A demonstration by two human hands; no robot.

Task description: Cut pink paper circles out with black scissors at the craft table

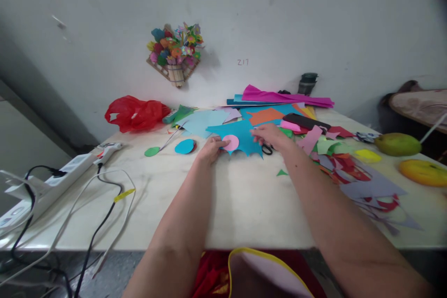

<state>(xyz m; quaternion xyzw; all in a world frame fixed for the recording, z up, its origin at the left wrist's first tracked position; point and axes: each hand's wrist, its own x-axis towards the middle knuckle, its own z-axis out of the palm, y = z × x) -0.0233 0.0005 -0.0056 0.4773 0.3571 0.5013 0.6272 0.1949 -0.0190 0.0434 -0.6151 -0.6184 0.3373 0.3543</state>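
Observation:
My left hand [210,150] is closed at the left edge of a blue craft sheet [244,137], its thumb pressing a pink circle [231,142] onto the sheet. The sheet's lower edge is cut into scallops and points. Over its right side, my right hand [267,135] is closed, with thumb and fingertips together; whatever sits between them is too small to make out. Black scissor handles [267,149] show just below that hand, the blades hidden. Left of my left hand lie a stack of blue circles [185,146] and a green circle [152,152].
Coloured scraps [363,177] cover the table's right side, near a black phone [306,122] and a green mango [398,144]. A red plastic bag [136,114] sits at the back left. A power strip [59,181] with loose cables runs along the left edge.

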